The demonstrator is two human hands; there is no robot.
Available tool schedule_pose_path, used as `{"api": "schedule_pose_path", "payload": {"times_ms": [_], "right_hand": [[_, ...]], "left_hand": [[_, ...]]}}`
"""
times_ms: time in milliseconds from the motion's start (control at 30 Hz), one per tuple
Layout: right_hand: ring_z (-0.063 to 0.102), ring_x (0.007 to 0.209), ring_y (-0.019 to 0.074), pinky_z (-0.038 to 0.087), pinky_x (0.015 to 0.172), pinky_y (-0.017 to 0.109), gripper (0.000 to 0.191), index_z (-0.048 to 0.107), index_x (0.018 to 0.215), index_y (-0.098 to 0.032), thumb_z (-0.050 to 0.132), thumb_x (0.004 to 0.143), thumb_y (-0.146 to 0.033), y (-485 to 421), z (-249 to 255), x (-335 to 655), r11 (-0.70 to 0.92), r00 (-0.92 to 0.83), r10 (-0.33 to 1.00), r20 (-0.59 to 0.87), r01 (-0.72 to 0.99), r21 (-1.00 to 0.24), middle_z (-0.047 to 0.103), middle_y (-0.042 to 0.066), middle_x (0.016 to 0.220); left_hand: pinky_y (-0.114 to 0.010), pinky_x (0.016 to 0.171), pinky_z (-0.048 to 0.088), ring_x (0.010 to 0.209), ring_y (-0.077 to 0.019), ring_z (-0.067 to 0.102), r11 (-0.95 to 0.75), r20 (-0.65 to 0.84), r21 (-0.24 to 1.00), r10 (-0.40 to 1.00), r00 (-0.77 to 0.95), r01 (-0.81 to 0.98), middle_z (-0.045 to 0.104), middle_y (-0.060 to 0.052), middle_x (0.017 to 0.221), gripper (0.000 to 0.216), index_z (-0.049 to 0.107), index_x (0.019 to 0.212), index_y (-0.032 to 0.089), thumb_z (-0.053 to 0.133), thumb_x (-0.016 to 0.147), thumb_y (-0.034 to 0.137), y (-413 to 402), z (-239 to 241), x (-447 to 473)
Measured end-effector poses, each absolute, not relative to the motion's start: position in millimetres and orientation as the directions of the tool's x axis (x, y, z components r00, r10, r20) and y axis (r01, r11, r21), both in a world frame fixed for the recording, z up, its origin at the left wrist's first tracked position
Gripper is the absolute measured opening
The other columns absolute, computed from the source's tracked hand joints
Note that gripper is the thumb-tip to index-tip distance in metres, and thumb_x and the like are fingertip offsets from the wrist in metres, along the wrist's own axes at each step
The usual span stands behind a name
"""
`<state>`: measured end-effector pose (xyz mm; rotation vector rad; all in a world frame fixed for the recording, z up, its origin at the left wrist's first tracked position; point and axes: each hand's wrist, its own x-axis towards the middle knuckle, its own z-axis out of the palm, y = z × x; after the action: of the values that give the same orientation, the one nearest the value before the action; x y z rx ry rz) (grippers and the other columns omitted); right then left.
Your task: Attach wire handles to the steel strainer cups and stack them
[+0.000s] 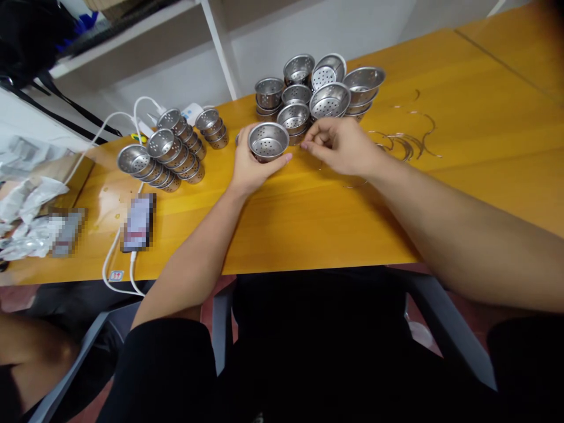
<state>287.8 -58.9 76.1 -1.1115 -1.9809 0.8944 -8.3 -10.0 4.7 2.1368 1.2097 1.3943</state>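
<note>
My left hand is wrapped round a perforated metal cup, thumb and fingers on its sides, the rim facing up. Just right of it, my right hand is closed in a pinch, its fingertips a little apart from the cup. Whatever those fingers hold, if anything, is too small to make out. Behind both hands stand several stacks of similar perforated cups, a few of them tilted. To the right of my right hand lie several thin curved metal wires.
More stacked perforated cups stand at the left. In front of them lies a phone with a white cable. Plastic bags lie at the far left. A white shelf runs behind the yellow table. Another person's leg shows at lower left.
</note>
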Motion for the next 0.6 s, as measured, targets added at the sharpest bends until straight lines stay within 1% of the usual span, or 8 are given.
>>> {"api": "schedule_pose_path", "payload": {"times_ms": [67, 133, 200, 300, 400, 467, 600], "right_hand": [[0.046, 0.078, 0.0251, 0.049, 0.082, 0.048, 0.039, 0.066, 0.106, -0.034, 0.085, 0.115, -0.067, -60, 77, 288, 0.393, -0.377, 0.895, 0.238, 0.414, -0.821, 0.059, 0.000, 0.081], [0.049, 0.080, 0.0260, 0.055, 0.085, 0.050, 0.044, 0.066, 0.106, -0.035, 0.086, 0.115, -0.073, -61, 78, 287, 0.391, -0.364, 0.899, 0.246, 0.409, -0.825, 0.061, 0.001, 0.082], [0.053, 0.082, 0.0274, 0.060, 0.089, 0.053, 0.049, 0.067, 0.106, -0.035, 0.087, 0.113, -0.079, -61, 79, 287, 0.395, -0.349, 0.900, 0.260, 0.402, -0.826, 0.065, 0.002, 0.084], [0.059, 0.085, 0.0305, 0.063, 0.091, 0.057, 0.057, 0.068, 0.106, -0.035, 0.086, 0.110, -0.089, -60, 79, 287, 0.404, -0.313, 0.904, 0.292, 0.401, -0.822, 0.068, 0.005, 0.088], [0.061, 0.092, 0.0344, 0.063, 0.088, 0.057, 0.062, 0.070, 0.107, -0.039, 0.084, 0.107, -0.099, -60, 79, 285, 0.394, -0.257, 0.914, 0.313, 0.381, -0.836, 0.066, 0.006, 0.087], [0.059, 0.091, 0.0338, 0.062, 0.088, 0.056, 0.061, 0.070, 0.106, -0.039, 0.085, 0.106, -0.098, -63, 81, 282, 0.388, -0.256, 0.916, 0.310, 0.362, -0.848, 0.065, 0.006, 0.087], [0.057, 0.087, 0.0305, 0.061, 0.087, 0.054, 0.055, 0.068, 0.104, -0.035, 0.090, 0.108, -0.085, -71, 85, 273, 0.381, -0.307, 0.911, 0.276, 0.364, -0.850, 0.064, 0.005, 0.089]], "left_hand": [[-0.072, 0.148, 0.067, 0.173, -0.0438, 0.076, -0.594, 0.577, 0.678, 0.795, 0.188, 0.432, 0.076, -0.007, 0.162, 0.101, 0.063, 0.162, 0.040, 0.117, 0.088, 0.082, -13, -3, -9], [-0.069, 0.148, 0.067, 0.170, -0.0424, 0.078, -0.595, 0.559, 0.707, 0.802, 0.212, 0.383, 0.075, -0.008, 0.164, 0.105, 0.061, 0.163, 0.040, 0.119, 0.086, 0.080, -14, -8, -9], [-0.066, 0.149, 0.067, 0.171, -0.0411, 0.078, -0.585, 0.535, 0.733, 0.811, 0.237, 0.346, 0.074, -0.008, 0.169, 0.105, 0.059, 0.167, 0.042, 0.118, 0.088, 0.079, -15, -10, -6], [-0.064, 0.149, 0.067, 0.174, -0.0403, 0.077, -0.555, 0.482, 0.769, 0.829, 0.283, 0.317, 0.072, -0.008, 0.173, 0.101, 0.058, 0.173, 0.045, 0.113, 0.095, 0.078, -20, -9, 0], [-0.067, 0.149, 0.067, 0.171, -0.0418, 0.078, -0.554, 0.463, 0.768, 0.826, 0.321, 0.321, 0.074, -0.009, 0.172, 0.101, 0.061, 0.172, 0.043, 0.115, 0.093, 0.077, -25, -6, 3], [-0.067, 0.149, 0.066, 0.168, -0.0419, 0.079, -0.571, 0.472, 0.752, 0.815, 0.336, 0.329, 0.076, -0.009, 0.169, 0.099, 0.065, 0.168, 0.040, 0.116, 0.092, 0.076, -27, -7, 4], [-0.066, 0.146, 0.068, 0.161, -0.0399, 0.082, -0.613, 0.504, 0.729, 0.782, 0.367, 0.305, 0.079, -0.009, 0.162, 0.093, 0.064, 0.164, 0.037, 0.112, 0.095, 0.078, -25, -18, 7]]}}
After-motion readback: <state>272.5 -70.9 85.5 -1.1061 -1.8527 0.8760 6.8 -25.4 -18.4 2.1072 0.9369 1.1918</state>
